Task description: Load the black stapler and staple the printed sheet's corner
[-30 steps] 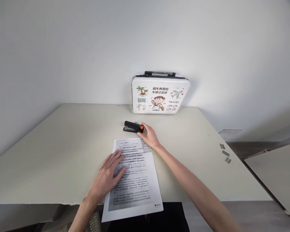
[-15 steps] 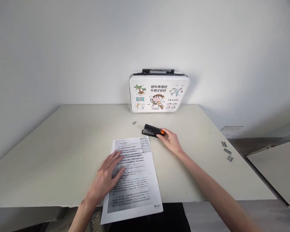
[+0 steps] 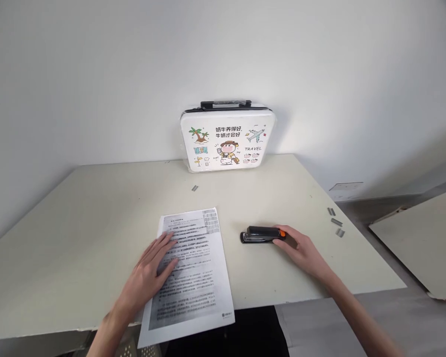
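Note:
Printed paper (image 3: 196, 277) lies at the table's front edge, its lower end hanging over. My left hand (image 3: 148, 272) rests flat on its left side, fingers spread. To the right of the paper, my right hand (image 3: 301, 250) grips the rear end of a black stapler (image 3: 258, 234) with an orange part, between thumb and fingers. The stapler's nose points left toward the paper, a gap apart from it. Whether the paper is one sheet or a stack I cannot tell.
A white case (image 3: 228, 141) with cartoon prints and a black handle stands against the wall at the table's back. One strip of staples (image 3: 195, 188) lies in front of it. More staple strips (image 3: 335, 221) lie near the table's right edge. The table (image 3: 78, 238) meets the wall behind.
My right hand has brought the stapler nearer to me and to the right, away from the paper's top. My left hand stays on the paper. The whole view has shifted slightly.

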The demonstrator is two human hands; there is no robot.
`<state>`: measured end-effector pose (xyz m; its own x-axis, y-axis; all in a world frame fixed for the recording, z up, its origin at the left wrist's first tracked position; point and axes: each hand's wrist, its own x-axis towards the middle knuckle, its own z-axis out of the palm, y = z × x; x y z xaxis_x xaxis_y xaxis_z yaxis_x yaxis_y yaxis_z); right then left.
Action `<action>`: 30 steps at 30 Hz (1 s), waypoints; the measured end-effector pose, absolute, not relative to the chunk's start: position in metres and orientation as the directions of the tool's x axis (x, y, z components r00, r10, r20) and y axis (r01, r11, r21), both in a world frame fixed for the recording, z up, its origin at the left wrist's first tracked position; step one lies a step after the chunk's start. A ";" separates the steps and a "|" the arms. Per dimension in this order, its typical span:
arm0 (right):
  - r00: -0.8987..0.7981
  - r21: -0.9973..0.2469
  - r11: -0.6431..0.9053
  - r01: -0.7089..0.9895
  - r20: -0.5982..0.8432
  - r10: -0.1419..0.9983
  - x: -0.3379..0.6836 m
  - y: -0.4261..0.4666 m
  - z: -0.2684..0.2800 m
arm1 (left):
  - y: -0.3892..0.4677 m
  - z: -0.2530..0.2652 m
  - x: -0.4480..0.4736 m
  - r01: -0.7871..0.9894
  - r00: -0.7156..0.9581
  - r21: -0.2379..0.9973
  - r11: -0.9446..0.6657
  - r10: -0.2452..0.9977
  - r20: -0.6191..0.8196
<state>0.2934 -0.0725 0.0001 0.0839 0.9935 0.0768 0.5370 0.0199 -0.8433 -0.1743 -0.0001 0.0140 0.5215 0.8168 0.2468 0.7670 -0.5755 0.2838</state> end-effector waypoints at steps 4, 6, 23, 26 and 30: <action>0.059 -0.864 0.013 0.504 0.050 0.997 0.301 -0.090 0.007 | 0.008 0.019 -0.179 0.766 0.540 0.258 -0.588 0.808 0.238; 0.088 -0.876 -0.004 0.483 0.044 0.995 0.302 -0.091 0.010 | 0.010 0.023 -0.176 0.763 0.548 0.250 -0.596 0.802 0.237; 0.230 -0.938 0.031 0.346 0.117 0.966 0.305 -0.077 0.001 | 0.014 0.045 -0.005 0.492 0.742 0.457 -0.740 0.632 0.225; 0.249 -0.940 0.021 0.342 0.113 0.962 0.304 -0.077 0.002 | 0.021 0.040 0.023 0.455 0.744 0.496 -0.739 0.622 0.244; 0.226 -0.911 0.026 0.412 0.129 0.965 0.301 -0.079 0.006 | 0.026 0.031 0.045 0.434 0.733 0.510 -0.743 0.620 0.280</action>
<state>0.3010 -0.0789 0.0062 0.2263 0.9654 0.1295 0.4116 0.0257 -0.9110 0.0445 0.0264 0.0308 0.7330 0.6201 0.2796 0.4340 -0.7428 0.5098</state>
